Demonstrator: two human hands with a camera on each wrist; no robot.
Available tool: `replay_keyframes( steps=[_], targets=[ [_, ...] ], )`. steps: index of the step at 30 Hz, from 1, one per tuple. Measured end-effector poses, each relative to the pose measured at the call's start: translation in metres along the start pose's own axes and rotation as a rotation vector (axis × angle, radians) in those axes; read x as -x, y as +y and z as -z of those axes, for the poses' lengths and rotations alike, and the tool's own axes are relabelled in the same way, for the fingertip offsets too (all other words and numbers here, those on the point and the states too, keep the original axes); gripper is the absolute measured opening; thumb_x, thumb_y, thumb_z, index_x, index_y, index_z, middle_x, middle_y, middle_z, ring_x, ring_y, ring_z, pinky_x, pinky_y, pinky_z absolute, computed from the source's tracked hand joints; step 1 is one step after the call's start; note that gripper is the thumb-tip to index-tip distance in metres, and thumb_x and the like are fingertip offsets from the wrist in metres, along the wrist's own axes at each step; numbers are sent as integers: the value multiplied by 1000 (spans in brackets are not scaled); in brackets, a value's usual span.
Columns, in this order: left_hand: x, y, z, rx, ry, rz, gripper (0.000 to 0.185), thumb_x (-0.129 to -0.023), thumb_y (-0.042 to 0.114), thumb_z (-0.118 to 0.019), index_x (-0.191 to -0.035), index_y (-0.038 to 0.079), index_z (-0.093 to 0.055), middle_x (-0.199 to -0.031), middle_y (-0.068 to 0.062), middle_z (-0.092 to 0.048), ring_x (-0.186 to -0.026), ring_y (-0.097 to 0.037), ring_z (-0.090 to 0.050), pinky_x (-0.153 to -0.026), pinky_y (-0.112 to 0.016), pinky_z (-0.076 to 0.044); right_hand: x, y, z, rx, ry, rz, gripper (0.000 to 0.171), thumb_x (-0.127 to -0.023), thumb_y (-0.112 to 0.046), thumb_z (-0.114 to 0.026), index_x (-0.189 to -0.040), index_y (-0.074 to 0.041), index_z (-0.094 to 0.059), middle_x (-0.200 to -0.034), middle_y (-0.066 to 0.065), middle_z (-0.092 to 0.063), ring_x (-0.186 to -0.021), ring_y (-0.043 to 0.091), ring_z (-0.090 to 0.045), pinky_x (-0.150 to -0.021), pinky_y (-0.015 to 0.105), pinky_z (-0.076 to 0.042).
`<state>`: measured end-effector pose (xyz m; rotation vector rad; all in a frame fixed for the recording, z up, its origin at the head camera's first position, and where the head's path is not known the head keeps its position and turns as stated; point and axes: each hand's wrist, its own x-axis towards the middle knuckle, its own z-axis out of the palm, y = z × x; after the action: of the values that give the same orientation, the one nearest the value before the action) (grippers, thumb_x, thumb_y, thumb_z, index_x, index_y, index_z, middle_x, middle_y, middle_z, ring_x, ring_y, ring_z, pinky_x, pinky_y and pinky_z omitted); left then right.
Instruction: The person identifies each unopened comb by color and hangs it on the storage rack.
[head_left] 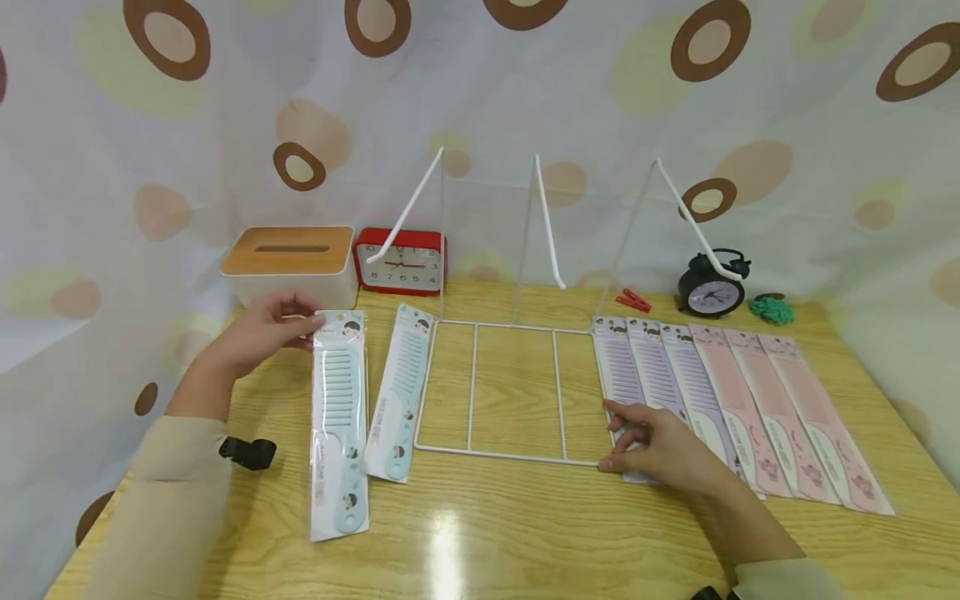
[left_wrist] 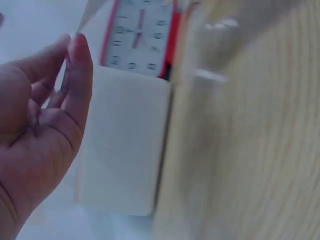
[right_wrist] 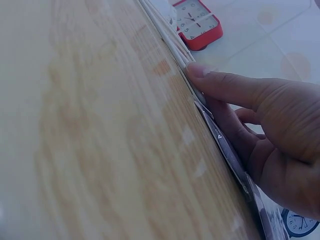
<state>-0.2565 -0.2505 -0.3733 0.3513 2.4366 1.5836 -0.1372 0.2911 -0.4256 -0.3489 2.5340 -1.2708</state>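
My left grip (head_left: 273, 329) is on a blue comb (head_left: 340, 425), my right grip (head_left: 660, 442) on the rack (head_left: 472, 392).
Nearest on my feed, the left grip pinches the blue comb's top left corner; whether its lower end touches the counter (head_left: 510, 533), I can't tell. Right of it lies a second comb (head_left: 401, 400), just beside the rack. The right grip holds the rack's near right corner, by three purple combs (head_left: 658, 367) and three pink combs (head_left: 761, 408). Behind stand a tissue box (head_left: 288, 265), red clock (head_left: 401, 262) and black clock (head_left: 712, 296).
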Motion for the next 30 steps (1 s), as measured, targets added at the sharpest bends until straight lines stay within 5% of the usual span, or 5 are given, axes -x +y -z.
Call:
replay_keyframes(
  steps=[4,10,14,21,30],
  targets=[
    [22,20,7,38,-9,-164,19,-99,10,-63,-114,0,-60,-95,3,-70,-77,-11,-68,-71,-26,-61,-1,0,2,3,-1,-14,91,-76,-24,-88,-147,8,-42,-108,12,-61,-78,9,-67,-72,18,-51],
    [44,62,-1,292,-143,-616,21,-91,-19,-56,-104,-5,-64,-92,-6,-69,-67,-15,-64,-59,-25,-57,-1,0,1,7,-2,-9,90,-76,-23,-88,-146,10,-42,-106,11,-61,-77,8,-67,-74,16,-50],
    [50,96,-13,363,-133,-822,18,-88,-19,-60,-103,-10,-65,-98,-9,-67,-67,-17,-62,-58,-24,-55,-1,-1,-1,22,6,-12,91,-76,-24,-88,-146,10,-42,-106,11,-61,-77,8,-67,-74,16,-50],
    [52,139,-33,420,44,-942,14,-88,-8,-69,-100,-15,-64,-95,-10,-67,-62,-17,-62,-59,-24,-57,-1,-3,0,13,2,14,90,-77,-23,-87,-145,12,-41,-107,12,-62,-77,7,-67,-74,17,-51],
    [42,153,-47,416,132,-898,12,-87,-13,-67,-99,-14,-67,-91,-9,-72,-60,-16,-62,-58,-24,-56,0,-4,-1,-4,-6,17,88,-78,-20,-86,-146,12,-40,-108,12,-60,-77,6,-66,-71,17,-51]
  ],
)
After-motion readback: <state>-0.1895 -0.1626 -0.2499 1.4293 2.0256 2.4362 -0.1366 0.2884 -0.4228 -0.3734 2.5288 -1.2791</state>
